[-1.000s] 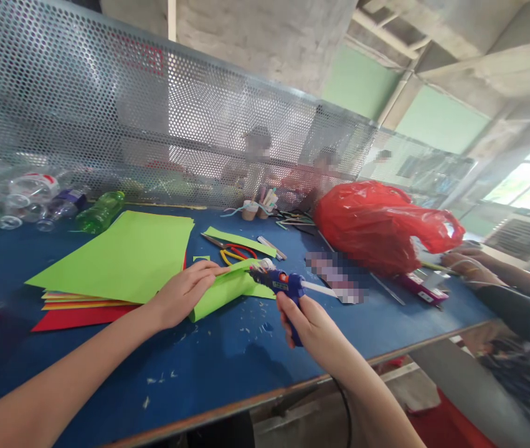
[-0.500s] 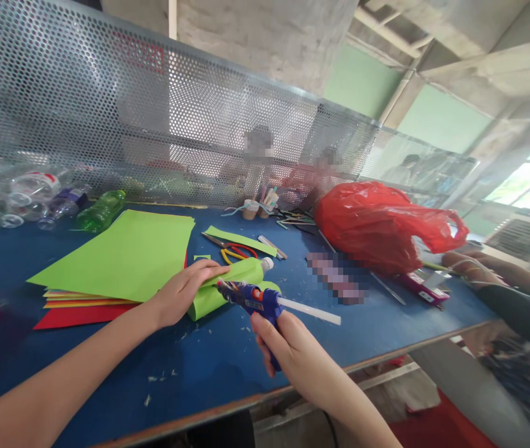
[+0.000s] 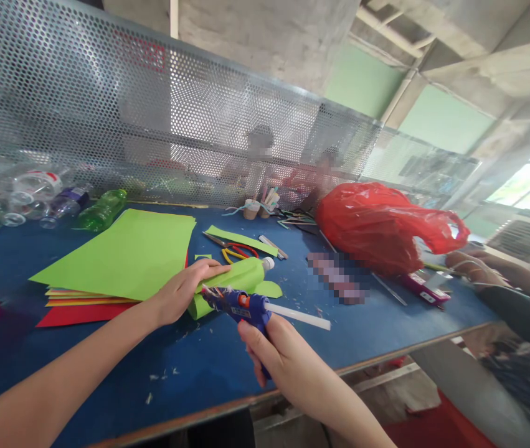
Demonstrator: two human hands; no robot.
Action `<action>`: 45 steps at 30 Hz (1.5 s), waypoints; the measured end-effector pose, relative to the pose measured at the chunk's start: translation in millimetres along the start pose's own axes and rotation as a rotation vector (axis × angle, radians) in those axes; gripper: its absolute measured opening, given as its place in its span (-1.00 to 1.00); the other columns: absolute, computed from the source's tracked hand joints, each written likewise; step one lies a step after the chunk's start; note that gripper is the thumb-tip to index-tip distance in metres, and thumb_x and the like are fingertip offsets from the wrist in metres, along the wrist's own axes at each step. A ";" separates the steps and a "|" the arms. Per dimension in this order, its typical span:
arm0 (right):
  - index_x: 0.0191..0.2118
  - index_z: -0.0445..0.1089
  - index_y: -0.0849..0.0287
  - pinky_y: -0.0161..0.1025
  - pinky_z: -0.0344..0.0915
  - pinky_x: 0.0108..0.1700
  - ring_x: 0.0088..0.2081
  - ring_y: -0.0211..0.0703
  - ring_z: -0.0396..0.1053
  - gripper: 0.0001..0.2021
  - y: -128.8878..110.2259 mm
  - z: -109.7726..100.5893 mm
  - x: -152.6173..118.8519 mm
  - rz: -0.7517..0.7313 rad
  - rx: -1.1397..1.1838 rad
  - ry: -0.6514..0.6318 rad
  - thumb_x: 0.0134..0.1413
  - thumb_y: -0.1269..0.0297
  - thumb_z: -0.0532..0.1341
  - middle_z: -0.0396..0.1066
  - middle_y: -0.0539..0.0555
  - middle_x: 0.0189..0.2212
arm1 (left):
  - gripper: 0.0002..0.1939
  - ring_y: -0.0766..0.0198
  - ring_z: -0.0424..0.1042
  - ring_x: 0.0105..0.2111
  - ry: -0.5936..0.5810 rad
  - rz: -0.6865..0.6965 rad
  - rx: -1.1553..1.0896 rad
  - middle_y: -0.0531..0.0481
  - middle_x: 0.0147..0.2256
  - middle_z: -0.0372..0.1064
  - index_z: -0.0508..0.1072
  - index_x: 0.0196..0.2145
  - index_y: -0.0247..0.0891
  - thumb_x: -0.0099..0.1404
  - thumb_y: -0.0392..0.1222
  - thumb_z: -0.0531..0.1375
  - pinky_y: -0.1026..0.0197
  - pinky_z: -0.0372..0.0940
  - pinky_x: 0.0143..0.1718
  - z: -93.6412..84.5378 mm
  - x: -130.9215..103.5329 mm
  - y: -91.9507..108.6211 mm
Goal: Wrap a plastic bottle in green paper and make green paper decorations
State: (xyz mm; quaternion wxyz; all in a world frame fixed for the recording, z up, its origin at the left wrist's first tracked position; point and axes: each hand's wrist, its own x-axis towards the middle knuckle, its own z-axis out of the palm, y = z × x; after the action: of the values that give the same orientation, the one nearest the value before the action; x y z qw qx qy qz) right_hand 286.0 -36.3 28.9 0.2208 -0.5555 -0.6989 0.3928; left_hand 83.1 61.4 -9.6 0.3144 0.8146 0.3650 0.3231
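Note:
A bottle with a white cap [image 3: 268, 264] lies on the blue table, wrapped in green paper [image 3: 246, 275]. My left hand [image 3: 183, 291] rests on the wrapped bottle, fingers together and pressing the paper. My right hand [image 3: 276, 348] grips a blue glue gun [image 3: 246, 305] with a white glue stick [image 3: 298, 316] out of its back. The gun's nozzle points left, over the lower edge of the green paper, near my left fingers. Whether it touches the paper I cannot tell. Behind the bottle are scissors [image 3: 239, 252] and a green paper strip [image 3: 241, 240].
Stacked coloured paper [image 3: 124, 255] lies at left, plastic bottles [image 3: 35, 190] behind it. A red plastic bag [image 3: 372, 224] sits at right, near another person's hands [image 3: 474, 264]. A perforated metal screen [image 3: 218, 118] runs along the back. The table's front edge [image 3: 190, 420] is near me.
My right hand has moved the glue gun left and slightly down along the green paper. My left hand stays on the wrapped bottle.

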 end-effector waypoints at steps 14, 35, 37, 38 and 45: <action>-0.49 0.20 0.14 -0.35 0.23 -0.50 -0.61 -0.27 0.29 -0.54 9.7 -6.8 2.1 0.039 -0.008 0.084 0.20 -0.13 -0.06 0.24 -0.07 -0.68 | -0.42 0.11 0.16 0.17 0.006 -0.020 -0.028 -0.05 0.17 0.21 0.33 0.13 -0.15 0.43 -0.06 -0.34 0.04 0.02 0.20 0.4 0.9 -1.0; -0.15 0.36 0.18 -0.09 0.30 -0.11 -0.20 0.00 0.36 -0.72 126.4 -98.7 29.2 -0.084 -0.542 0.576 0.00 0.21 0.18 0.34 0.20 -0.18 | -0.53 0.15 0.04 0.24 -0.108 -0.136 0.007 0.00 0.21 0.13 0.29 0.15 -0.12 0.31 -0.12 -0.06 0.10 -0.01 0.23 -10.6 6.8 6.0; -0.13 0.36 0.22 -0.07 0.30 -0.07 -0.16 0.02 0.37 -0.71 135.8 -100.4 37.0 -0.064 -0.601 0.560 0.01 0.24 0.17 0.34 0.23 -0.17 | -0.53 0.13 0.03 0.25 -0.134 -0.160 0.000 0.02 0.22 0.11 0.28 0.16 -0.07 0.31 -0.11 -0.03 0.07 -0.01 0.22 -12.3 7.3 5.7; -0.12 0.37 0.23 -0.07 0.30 -0.05 -0.14 0.03 0.37 -0.71 138.8 -101.8 39.4 -0.059 -0.625 0.543 0.02 0.23 0.17 0.34 0.24 -0.16 | -0.53 0.13 0.02 0.25 -0.145 -0.168 -0.001 0.02 0.23 0.11 0.27 0.16 -0.05 0.31 -0.10 -0.02 0.07 -0.01 0.22 -12.8 7.5 5.7; 0.02 0.36 0.22 0.05 0.18 0.13 0.08 0.13 0.28 -0.56 122.6 -112.2 38.7 -0.132 -0.670 0.435 0.00 0.18 0.22 0.33 0.29 0.03 | -0.49 0.10 0.04 0.24 -0.162 -0.098 0.055 -0.06 0.21 0.10 0.21 0.20 -0.13 0.30 -0.12 -0.01 0.07 -0.02 0.22 -9.0 8.7 4.1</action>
State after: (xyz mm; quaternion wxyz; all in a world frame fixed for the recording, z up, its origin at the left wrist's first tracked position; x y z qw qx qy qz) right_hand 432.5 43.7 -6.8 0.1949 -0.6209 -0.7593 0.0014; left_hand 82.5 68.6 1.5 0.3358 0.8276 0.3865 0.2301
